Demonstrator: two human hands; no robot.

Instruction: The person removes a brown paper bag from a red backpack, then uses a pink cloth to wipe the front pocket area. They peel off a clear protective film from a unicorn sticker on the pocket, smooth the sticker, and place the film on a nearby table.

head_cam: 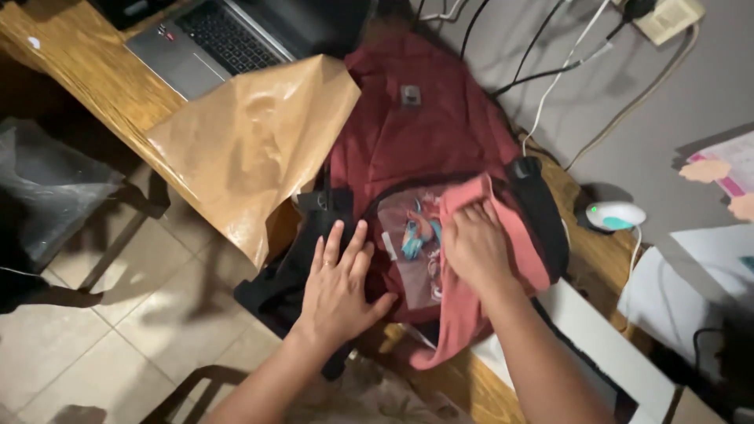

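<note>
We see a dark red backpack (416,133) lying flat on the wooden desk (86,78), its front pocket facing up and its bottom edge hanging towards us over the desk's rim. Our left hand (339,290) rests flat on the black lower part of the bag, fingers spread and gripping nothing; in our judgement it pins the soft cloth so the bag does not slide off the edge. Our right hand (473,245) presses down on the pink flap (503,235) of the opened pocket, fingers bent over the fabric. It looks to be folding the flap aside, though we cannot tell whether the fingers actually pinch the cloth or only push it.

With the flap turned back, a clear plastic packet (412,243) shows inside the pocket, glossy and flat, with a colourful printed figure in it.

The bag's cloth is matte and limp, creasing under both hands. Beside it on the left a sheet of brown paper (251,141) droops over the desk edge, shiny and crinkled. Further back sits a grey laptop (200,47), and to the right a white mouse (616,214) with a teal patch, near several black and white cables (542,71).
</note>
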